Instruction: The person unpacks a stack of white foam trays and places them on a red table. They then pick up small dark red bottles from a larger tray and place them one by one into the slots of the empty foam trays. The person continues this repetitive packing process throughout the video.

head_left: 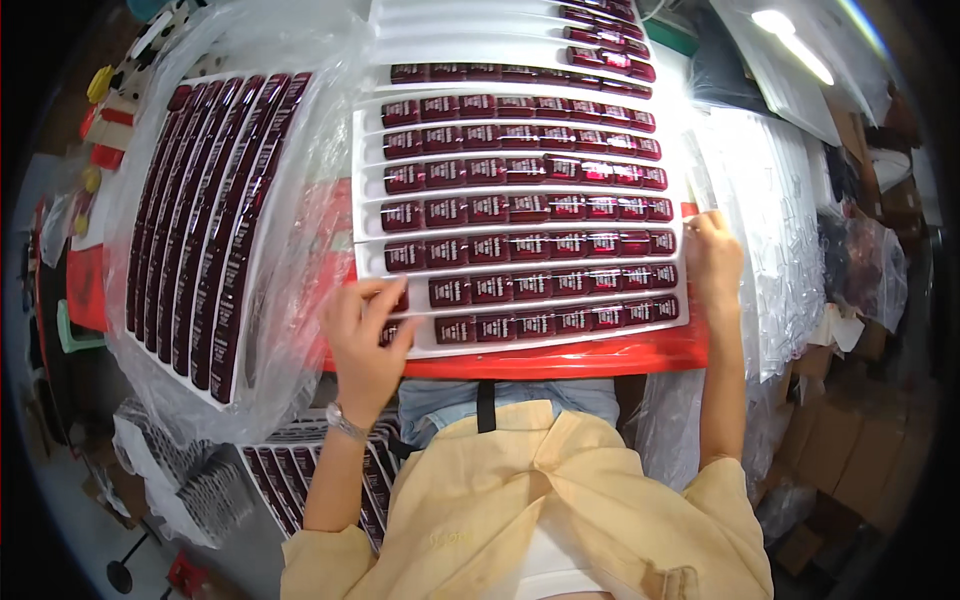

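Dark red glossy pieces (489, 247), central rows: small pale lettering printed on upper faces; not legible. Dark red pieces at left (232, 310): similar pale print borne; not legible. Cream shirt (440, 490): faint mark seen on front; not decipherable.

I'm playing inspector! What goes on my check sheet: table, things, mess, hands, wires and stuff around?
Surface: red table, partly covered.
Things: white tray holding rows of dark red pieces.
Clutter: clear plastic left of the tray.
Hands: left hand at the tray's near-left corner, grip unclear; right hand by its right edge, grip unclear.
Cables: nothing seen clearly.
Surroundings: brown boxes at lower right.
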`<state>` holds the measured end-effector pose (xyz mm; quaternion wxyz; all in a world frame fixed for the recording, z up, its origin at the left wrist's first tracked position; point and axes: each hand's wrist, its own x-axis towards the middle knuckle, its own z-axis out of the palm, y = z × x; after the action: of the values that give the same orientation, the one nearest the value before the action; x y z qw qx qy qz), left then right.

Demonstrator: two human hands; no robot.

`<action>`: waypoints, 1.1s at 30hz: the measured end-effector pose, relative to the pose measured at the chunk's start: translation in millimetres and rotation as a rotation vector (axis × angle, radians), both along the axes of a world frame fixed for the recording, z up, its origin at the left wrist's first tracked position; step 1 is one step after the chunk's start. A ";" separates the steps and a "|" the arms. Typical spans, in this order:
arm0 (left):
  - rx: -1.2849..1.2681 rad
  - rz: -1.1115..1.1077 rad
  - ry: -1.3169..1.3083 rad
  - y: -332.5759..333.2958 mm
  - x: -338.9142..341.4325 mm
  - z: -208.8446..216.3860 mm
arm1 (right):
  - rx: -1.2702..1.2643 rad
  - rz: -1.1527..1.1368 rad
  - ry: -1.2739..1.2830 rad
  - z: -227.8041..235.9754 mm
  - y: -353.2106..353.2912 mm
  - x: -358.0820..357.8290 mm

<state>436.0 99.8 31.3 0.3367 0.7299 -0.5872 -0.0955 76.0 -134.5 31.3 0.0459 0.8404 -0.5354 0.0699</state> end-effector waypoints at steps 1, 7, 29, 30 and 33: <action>0.029 0.015 -0.040 -1.0 9.9 3.1 | -0.001 -0.010 -0.010 4.8 -0.7 4.6; 0.040 -0.075 -0.077 -2.4 27.3 5.7 | 0.023 0.035 0.112 15.5 -4.3 15.1; 0.060 -0.307 1.750 3.1 -62.9 14.2 | 0.704 0.795 -1.220 59.9 113.2 163.2; 0.073 -0.321 1.708 6.5 -59.3 11.2 | 0.751 0.813 -1.039 66.9 107.9 156.7; -0.001 -0.230 1.451 13.3 -41.3 5.4 | 0.710 0.791 -0.670 78.7 88.3 129.1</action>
<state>394.8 113.1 36.7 0.6287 0.4166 -0.2895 -0.5893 205.1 -46.3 110.0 -0.4357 0.8714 -0.1599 0.1593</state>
